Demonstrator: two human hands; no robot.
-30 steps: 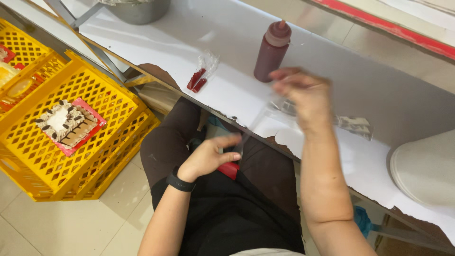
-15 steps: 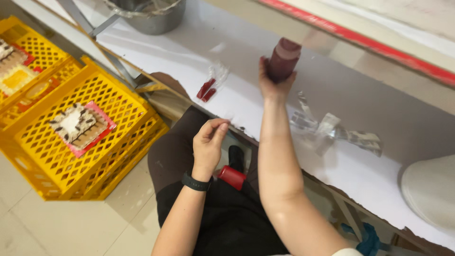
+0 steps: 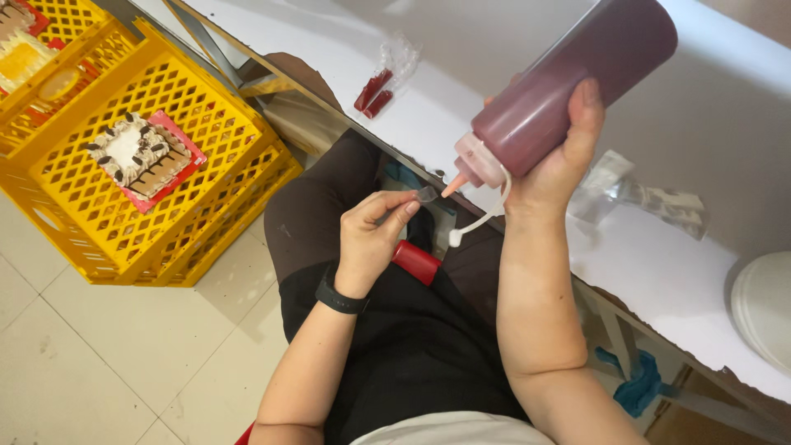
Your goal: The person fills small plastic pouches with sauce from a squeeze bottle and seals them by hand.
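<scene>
right hand (image 3: 560,156) clamped on tilted sauce bottle (image 3: 560,91), nozzle beside small clear piece (image 3: 426,194) pinched in left hand (image 3: 372,235) off the bench's (image 3: 684,280) front edge; oversqueezing likely drips sauce onto lap.

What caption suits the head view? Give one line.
Right hand tilts a squeeze bottle of dark red sauce, nozzle toward a small clear piece pinched by the left hand.

Right hand (image 3: 552,165) tips a dark red squeeze bottle (image 3: 560,82) nozzle-down. Left hand (image 3: 375,231) pinches a tiny clear packet (image 3: 426,194) right at the tip

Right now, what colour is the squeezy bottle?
Dark reddish-brown squeeze bottle, pale pink cap; head view.
</scene>
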